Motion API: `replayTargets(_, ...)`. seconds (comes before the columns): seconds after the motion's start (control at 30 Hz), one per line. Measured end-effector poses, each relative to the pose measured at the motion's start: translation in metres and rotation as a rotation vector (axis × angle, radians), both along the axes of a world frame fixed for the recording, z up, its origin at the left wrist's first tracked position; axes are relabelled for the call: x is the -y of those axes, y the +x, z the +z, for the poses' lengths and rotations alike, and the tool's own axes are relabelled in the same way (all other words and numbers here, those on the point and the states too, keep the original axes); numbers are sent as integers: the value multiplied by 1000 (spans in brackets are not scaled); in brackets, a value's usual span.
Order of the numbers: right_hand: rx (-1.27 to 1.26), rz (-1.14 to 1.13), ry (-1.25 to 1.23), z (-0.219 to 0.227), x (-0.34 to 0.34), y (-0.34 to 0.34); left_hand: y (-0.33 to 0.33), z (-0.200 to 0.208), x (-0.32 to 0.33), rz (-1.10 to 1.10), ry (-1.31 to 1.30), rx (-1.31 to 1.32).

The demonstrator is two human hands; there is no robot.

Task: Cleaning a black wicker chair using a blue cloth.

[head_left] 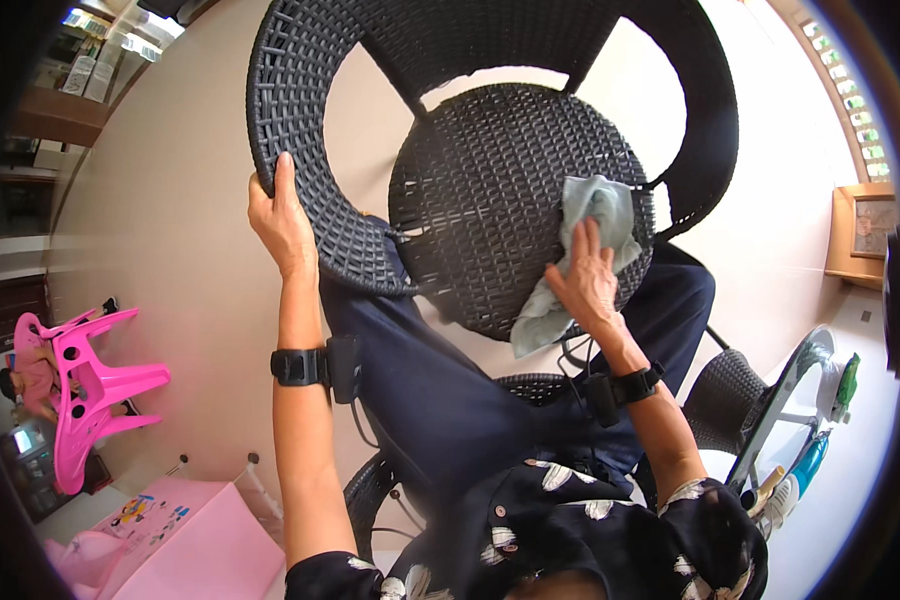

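A round-backed black wicker chair stands in front of me, its woven seat between my knees. My left hand is closed around the outer edge of its left armrest, thumb on top of the weave. On the right part of the seat lies a crumpled pale grey-green cloth, one end hanging toward the seat's front edge. My right hand rests flat on this cloth, fingers stretched out and thumb apart. Each of my wrists wears a black strap with a small device.
At the left, a person sits on a pink plastic chair. Below it stands a pink box-like item. To my right are another wicker chair and a glass-topped table with several things on it. Shelves line the upper left.
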State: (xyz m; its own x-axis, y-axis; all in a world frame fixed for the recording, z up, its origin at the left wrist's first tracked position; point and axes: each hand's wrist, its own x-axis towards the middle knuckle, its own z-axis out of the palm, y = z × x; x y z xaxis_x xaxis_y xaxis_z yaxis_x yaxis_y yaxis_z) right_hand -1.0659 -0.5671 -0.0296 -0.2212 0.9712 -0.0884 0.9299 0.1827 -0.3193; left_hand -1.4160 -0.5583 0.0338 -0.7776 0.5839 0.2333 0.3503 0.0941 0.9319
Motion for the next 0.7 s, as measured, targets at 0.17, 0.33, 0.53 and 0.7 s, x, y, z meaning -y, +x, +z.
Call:
replayTargets(0.17, -137, 249, -159, -1, 25, -70, 1, -1, -1, -4, 12, 23)
replayTargets(0.33, -200, 539, -203, -1, 41, -127, 7, 3, -1, 5, -22, 23)
replayTargets(0.53, -255, 737, -199, 9, 37, -109, 4, 4, -1, -11, -26, 43)
replayTargets(0.7, -91, 882, -301, 25, 39, -51, -3, -2, -2, -41, 40, 36)
